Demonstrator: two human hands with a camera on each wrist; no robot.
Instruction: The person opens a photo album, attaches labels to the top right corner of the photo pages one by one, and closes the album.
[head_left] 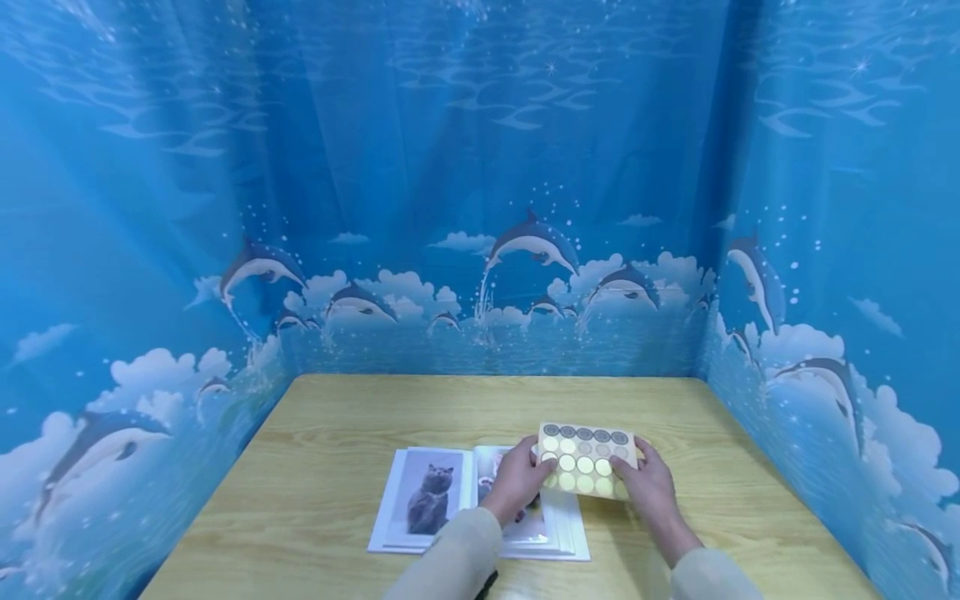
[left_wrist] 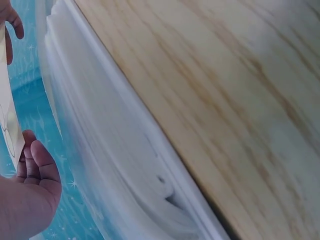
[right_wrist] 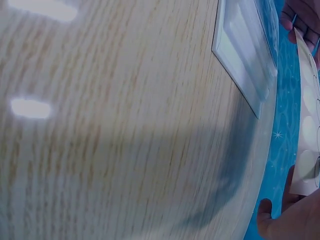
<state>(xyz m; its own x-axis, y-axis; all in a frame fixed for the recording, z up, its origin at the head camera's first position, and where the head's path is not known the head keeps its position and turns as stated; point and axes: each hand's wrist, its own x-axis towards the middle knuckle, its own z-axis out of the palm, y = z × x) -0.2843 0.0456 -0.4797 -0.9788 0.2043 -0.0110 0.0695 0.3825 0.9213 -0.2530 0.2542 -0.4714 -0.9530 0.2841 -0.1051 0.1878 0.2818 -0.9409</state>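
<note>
Both hands hold up a sheet of round stickers point(head_left: 587, 462), tilted above the table. Dark printed circles run along its top row, and gold ones fill the lower rows. My left hand point(head_left: 517, 481) pinches its left edge, thumb on the front face. On the right edge, my right hand point(head_left: 651, 483) grips it the same way, thumb in front and fingers behind. Beneath and to the left lies an open photo album point(head_left: 381, 525) with a grey cat picture point(head_left: 431, 493) on its left page. The left forearm and hand partly cover the right page.
The album rests on a wood-grain table point(head_left: 322, 450). Blue curtains point(head_left: 420, 167) printed with dolphins surround the table at the back and both sides. A small dark object point(head_left: 487, 583) shows beside the left sleeve at the bottom edge.
</note>
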